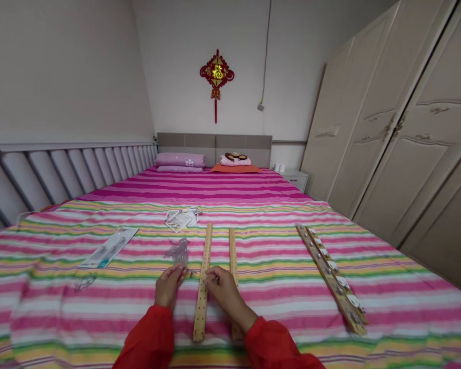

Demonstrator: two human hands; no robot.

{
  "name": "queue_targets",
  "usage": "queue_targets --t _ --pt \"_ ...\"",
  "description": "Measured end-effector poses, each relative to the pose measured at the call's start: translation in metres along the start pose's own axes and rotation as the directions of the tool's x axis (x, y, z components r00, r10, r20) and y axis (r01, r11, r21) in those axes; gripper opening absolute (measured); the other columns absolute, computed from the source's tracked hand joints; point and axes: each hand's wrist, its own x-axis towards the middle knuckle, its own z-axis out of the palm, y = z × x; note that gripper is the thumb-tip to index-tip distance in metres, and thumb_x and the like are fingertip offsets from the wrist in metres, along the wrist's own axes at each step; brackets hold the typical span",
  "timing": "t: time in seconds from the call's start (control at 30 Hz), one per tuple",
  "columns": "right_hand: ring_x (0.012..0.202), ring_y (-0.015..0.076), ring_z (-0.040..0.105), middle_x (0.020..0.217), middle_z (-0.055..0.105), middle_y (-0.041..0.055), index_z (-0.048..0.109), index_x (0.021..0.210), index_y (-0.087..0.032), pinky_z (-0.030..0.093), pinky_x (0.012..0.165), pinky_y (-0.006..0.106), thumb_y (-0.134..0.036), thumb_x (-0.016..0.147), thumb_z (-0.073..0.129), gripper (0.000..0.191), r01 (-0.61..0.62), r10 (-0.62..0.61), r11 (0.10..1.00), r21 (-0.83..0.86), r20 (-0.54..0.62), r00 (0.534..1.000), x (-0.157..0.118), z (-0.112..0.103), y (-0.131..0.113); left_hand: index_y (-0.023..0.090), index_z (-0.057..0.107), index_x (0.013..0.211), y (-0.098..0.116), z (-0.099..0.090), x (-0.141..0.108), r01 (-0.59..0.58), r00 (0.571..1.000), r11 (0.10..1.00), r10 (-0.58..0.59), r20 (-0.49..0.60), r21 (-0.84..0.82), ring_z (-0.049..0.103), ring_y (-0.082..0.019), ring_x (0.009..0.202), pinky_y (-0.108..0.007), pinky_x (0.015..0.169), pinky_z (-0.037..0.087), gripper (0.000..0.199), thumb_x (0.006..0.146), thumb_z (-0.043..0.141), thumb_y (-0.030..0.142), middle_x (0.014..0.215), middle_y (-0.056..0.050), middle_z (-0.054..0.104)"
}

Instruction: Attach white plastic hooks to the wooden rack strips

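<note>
My left hand (169, 286) is closed in a pinch at the near edge of a small heap of clear plastic pieces (180, 251); what its fingertips hold is too small to make out. A tiny dark piece (192, 273) shows between my two hands. My right hand (225, 293) is pinched over the left one of two pale wooden strips, and its fingers hide whatever is in them. That left strip (201, 312) has rows of small holes. The right strip (233, 248) lies alongside, partly covered by my right hand and wrist.
To the right lie two wooden strips (330, 274) fitted with metal pieces and white discs. A flat clear-and-white package (111, 247) and a crumpled clear piece (85, 281) lie left. Cards and packaging (182, 219) are farther back on the striped bedsheet (269, 307).
</note>
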Motion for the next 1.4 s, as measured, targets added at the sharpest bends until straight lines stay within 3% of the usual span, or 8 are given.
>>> queue_targets --t 0.17,0.3,0.53,0.73,0.97,1.1,1.27,1.4 --pt "0.059 0.0132 0.054 0.062 0.058 -0.0024 0.062 0.071 -0.019 0.04 0.057 0.022 -0.006 0.066 0.057 0.015 0.102 -0.106 0.967 -0.235 -0.005 0.994 0.018 0.029 -0.002 0.01 0.067 0.074 0.005 0.005 -0.01 0.006 0.999 1.0 -0.007 0.034 0.015 0.065 -0.008 0.056 -0.012 0.049 0.049 0.009 0.069 0.07 0.003 0.063 -0.003 0.069" --pt "0.058 0.0125 0.051 0.059 0.056 -0.0024 0.058 0.061 -0.018 0.035 0.055 0.021 -0.005 0.068 0.052 0.016 0.094 -0.127 0.925 -0.368 -0.067 0.99 0.023 0.037 0.004 0.01 0.068 0.074 0.008 0.004 -0.014 -0.018 1.0 0.999 0.018 0.024 0.034 0.066 -0.009 0.057 -0.013 0.049 0.048 0.01 0.067 0.072 0.004 0.066 -0.004 0.071" --pt "0.056 0.0125 0.052 0.055 0.055 -0.0039 0.056 0.061 -0.02 0.036 0.052 0.021 -0.008 0.068 0.052 0.014 0.048 -0.068 0.962 -0.268 -0.065 0.996 0.032 0.047 0.018 0.013 0.067 0.077 0.012 -0.004 -0.012 -0.006 0.997 0.997 0.001 -0.075 -0.074 0.067 -0.008 0.064 -0.016 0.062 0.053 0.01 0.074 0.066 0.003 0.07 -0.003 0.071" --pt "0.06 0.0131 0.055 0.061 0.057 -0.0055 0.059 0.081 -0.021 0.039 0.058 0.022 -0.008 0.064 0.055 0.021 0.043 -0.069 0.966 -0.254 -0.096 0.993 0.031 0.055 0.019 0.011 0.068 0.076 0.013 -0.006 -0.014 -0.03 0.997 0.999 0.029 -0.071 -0.011 0.067 -0.008 0.061 -0.015 0.057 0.051 0.008 0.071 0.069 0.005 0.07 -0.003 0.071" --pt "0.061 0.0143 0.057 0.061 0.062 -0.0022 0.06 0.066 -0.02 0.04 0.058 0.022 -0.011 0.068 0.054 0.011 0.043 -0.066 0.962 -0.271 -0.078 0.995 0.031 0.057 0.015 0.013 0.07 0.077 0.011 -0.011 -0.008 -0.125 0.991 0.984 0.13 -0.036 0.126 0.068 -0.012 0.065 -0.019 0.059 0.052 0.008 0.069 0.071 0.012 0.071 -0.004 0.073" --pt "0.057 0.0141 0.056 0.058 0.062 -0.0023 0.062 0.063 -0.019 0.039 0.054 0.022 -0.019 0.068 0.06 0.006 0.002 -0.02 0.982 -0.188 -0.091 0.996 0.035 0.059 0.025 0.013 0.067 0.075 0.013 -0.012 -0.006 -0.09 0.988 0.996 0.091 -0.123 0.014 0.067 -0.011 0.061 -0.02 0.059 0.053 0.007 0.07 0.071 0.011 0.068 -0.003 0.071" --pt "0.052 0.0132 0.052 0.049 0.058 -0.0028 0.062 0.053 -0.017 0.036 0.052 0.022 -0.021 0.073 0.055 0.021 -0.031 0.031 0.993 -0.11 -0.005 1.0 0.044 0.056 0.034 0.012 0.066 0.075 0.02 -0.01 -0.012 -0.029 0.99 0.996 0.017 -0.138 -0.087 0.066 -0.01 0.061 -0.018 0.057 0.053 0.009 0.069 0.07 0.007 0.067 -0.003 0.07" --pt "0.047 0.0115 0.046 0.044 0.048 -0.0045 0.057 0.048 -0.017 0.033 0.051 0.022 -0.021 0.076 0.049 0.03 -0.006 0.011 0.989 -0.147 0.034 0.999 0.049 0.053 0.033 0.012 0.065 0.074 0.02 -0.009 -0.018 -0.055 0.995 0.997 0.05 -0.089 -0.058 0.064 -0.009 0.059 -0.017 0.055 0.052 0.014 0.063 0.074 0.011 0.065 -0.001 0.068"
